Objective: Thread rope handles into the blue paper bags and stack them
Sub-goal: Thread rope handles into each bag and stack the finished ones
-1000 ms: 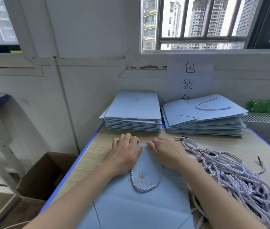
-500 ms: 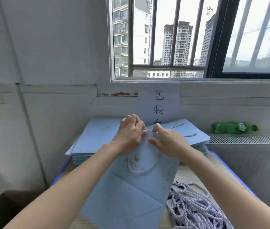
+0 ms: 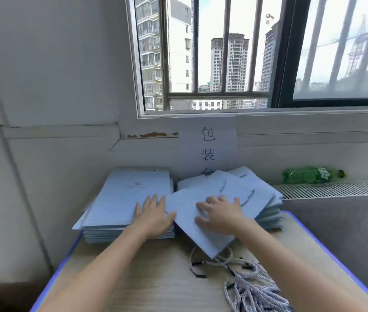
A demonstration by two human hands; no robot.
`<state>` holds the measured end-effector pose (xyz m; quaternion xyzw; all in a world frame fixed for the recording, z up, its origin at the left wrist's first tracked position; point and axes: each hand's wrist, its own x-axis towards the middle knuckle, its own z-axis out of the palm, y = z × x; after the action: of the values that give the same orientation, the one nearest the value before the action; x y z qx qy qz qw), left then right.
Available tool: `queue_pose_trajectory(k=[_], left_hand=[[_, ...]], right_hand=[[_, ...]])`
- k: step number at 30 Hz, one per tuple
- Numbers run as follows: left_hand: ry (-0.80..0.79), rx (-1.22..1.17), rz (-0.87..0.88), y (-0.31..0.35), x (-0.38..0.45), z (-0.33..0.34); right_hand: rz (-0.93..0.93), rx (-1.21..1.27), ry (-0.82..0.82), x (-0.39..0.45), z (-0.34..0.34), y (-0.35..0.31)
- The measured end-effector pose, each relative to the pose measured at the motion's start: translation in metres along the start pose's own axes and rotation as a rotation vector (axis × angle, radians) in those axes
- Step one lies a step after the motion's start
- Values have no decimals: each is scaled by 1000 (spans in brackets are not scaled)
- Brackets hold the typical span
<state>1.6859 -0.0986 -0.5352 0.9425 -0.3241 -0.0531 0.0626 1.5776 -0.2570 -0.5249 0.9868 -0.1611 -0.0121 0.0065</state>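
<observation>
The finished blue bag (image 3: 203,219) lies skewed on the right stack (image 3: 266,212), one corner overhanging the table (image 3: 156,278). With the right hand (image 3: 220,216) flat on it, grip apart, and the left hand (image 3: 152,216) spread on the unthreaded stack (image 3: 124,199), it seems best to swivel the bag square, keeping its rope handle (image 3: 247,198) flat

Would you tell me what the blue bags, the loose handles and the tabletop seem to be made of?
The blue bags look like matte paper or thin card: flat, crisply creased, no gloss. The loose handles look like twisted white-and-blue cord with dark tips. The tabletop looks like pale wood-grain laminate with a blue edge, though real wood can't be excluded.
</observation>
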Motion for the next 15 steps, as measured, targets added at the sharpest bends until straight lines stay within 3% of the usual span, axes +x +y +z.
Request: queue_pose_trajectory(k=[6,11,15], left_hand=[[59,19,14,-9,-17,2],[249,99,-2,-12,-18,-5],[453,119,-52,-6,-21,2]], right_hand=[[294,-37,-36,38,-10,19],[152,-11,249,20,2,-2],[112,-27,67,12,7,-12]])
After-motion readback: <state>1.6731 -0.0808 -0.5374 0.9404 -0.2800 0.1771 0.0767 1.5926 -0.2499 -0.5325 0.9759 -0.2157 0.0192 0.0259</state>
